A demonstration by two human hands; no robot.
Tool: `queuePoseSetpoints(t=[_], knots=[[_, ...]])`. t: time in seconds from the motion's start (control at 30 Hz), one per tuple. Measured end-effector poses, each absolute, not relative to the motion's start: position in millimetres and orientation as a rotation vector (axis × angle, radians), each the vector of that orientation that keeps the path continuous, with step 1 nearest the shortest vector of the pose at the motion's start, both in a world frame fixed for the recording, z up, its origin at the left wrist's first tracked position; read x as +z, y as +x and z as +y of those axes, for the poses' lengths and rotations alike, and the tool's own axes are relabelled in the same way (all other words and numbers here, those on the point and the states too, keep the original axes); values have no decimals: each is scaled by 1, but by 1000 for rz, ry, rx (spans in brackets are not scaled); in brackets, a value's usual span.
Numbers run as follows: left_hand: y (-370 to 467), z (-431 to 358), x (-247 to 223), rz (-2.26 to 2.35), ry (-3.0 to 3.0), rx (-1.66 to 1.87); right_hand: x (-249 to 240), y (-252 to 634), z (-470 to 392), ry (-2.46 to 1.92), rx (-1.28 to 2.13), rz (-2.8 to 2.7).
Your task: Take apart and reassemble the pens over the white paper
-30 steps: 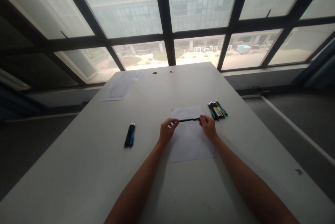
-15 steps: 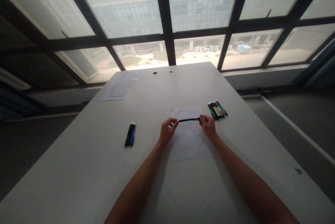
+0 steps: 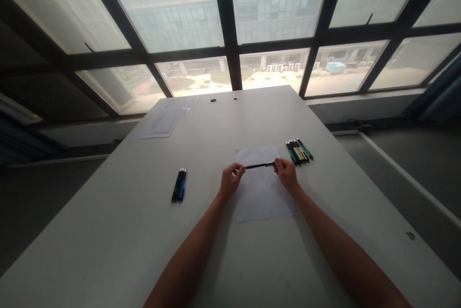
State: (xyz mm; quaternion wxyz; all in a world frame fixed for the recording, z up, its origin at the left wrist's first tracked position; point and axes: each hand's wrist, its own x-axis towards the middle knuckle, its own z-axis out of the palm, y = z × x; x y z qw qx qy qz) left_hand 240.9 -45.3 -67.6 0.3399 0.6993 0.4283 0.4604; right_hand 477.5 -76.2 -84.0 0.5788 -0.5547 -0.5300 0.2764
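A dark pen (image 3: 259,165) is held level between my two hands, above a white sheet of paper (image 3: 264,197). My left hand (image 3: 232,177) pinches its left end between thumb and fingers. The right end, with the clip, sits in the closed fingers of my right hand (image 3: 285,172). Just beyond my right hand lies a row of several pens (image 3: 298,151) with dark, green, yellow and white parts. Off to the left of my left hand rests a small group of pens (image 3: 179,185), dark ones and one with a blue part.
The white table (image 3: 108,231) reaches toward the large windows. Printed papers (image 3: 163,123) lie at its far left. Near the far edge is a round cable hole (image 3: 213,100). A small dark mark or scrap (image 3: 410,235) shows by the right edge.
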Motion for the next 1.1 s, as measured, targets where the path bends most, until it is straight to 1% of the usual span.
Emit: queuePoseSetpoints(t=[0.7,1.1], knots=[[239,-43,-69,1159,1709,1295,-83,478,-76,-1262,674,-1155],[235,-37,-73,1148,1445,1462,-89,480,-74,-1272,648,-1050]])
